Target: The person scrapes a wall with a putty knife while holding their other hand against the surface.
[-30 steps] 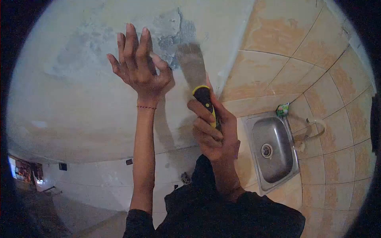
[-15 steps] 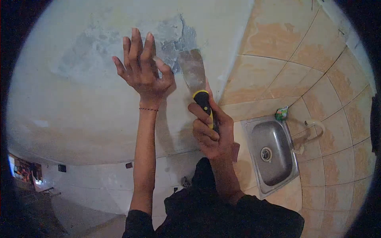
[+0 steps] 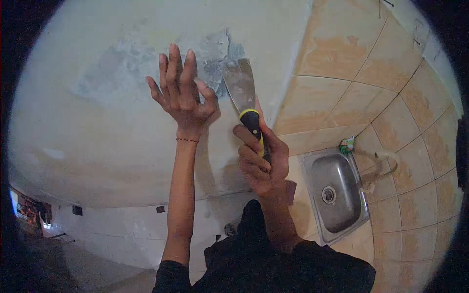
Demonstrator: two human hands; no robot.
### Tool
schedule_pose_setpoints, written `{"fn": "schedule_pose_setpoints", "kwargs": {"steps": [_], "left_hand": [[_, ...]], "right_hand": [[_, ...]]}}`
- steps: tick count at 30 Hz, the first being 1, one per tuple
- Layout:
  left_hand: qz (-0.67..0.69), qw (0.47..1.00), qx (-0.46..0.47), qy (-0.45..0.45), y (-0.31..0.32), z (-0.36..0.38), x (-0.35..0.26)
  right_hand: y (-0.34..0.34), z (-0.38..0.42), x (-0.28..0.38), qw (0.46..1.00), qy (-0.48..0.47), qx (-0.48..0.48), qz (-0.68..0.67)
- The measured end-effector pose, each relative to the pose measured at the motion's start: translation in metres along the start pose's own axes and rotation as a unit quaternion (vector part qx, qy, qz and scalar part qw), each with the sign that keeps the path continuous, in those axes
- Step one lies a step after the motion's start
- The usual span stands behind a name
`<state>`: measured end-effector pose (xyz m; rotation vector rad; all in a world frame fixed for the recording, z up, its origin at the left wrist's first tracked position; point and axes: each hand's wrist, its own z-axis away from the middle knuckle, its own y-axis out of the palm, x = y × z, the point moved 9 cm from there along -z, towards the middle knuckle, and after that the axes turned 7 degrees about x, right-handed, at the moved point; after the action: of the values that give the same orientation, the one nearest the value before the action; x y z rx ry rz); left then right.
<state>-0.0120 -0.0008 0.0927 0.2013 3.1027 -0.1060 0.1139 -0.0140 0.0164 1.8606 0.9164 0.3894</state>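
The right hand [image 3: 261,158] grips the black-and-yellow handle of a flat metal scraper [image 3: 243,93], its blade pressed against the grey, peeling patch of pale wall [image 3: 122,68]. Just left of the blade, the left hand [image 3: 181,95] lies flat, fingers spread.

I see a scraper [image 3: 244,100] with a flat gray metal blade and a black and yellow handle, pointing up, its blade tip against the gray patch [image 3: 215,51].
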Motion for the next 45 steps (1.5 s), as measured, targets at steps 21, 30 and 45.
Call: {"fn": "schedule_pose_setpoints", "kwargs": {"steps": [21,30,45], "left_hand": [[-0.003,1.000,0.005,-0.001,0.002,-0.002,0.002],[-0.004,1.000,-0.007,0.001,0.001,-0.004,0.000],[0.011,1.000,0.009,-0.012,-0.001,-0.003,0.004]], "right_hand": [[-0.001,0.007,0.006,1.000,0.000,-0.019,0.005],[0.001,-0.001,0.005,0.999,0.030,0.035,0.006],[0.080,0.002,0.036,0.178,-0.208,-0.070,0.959]]}}
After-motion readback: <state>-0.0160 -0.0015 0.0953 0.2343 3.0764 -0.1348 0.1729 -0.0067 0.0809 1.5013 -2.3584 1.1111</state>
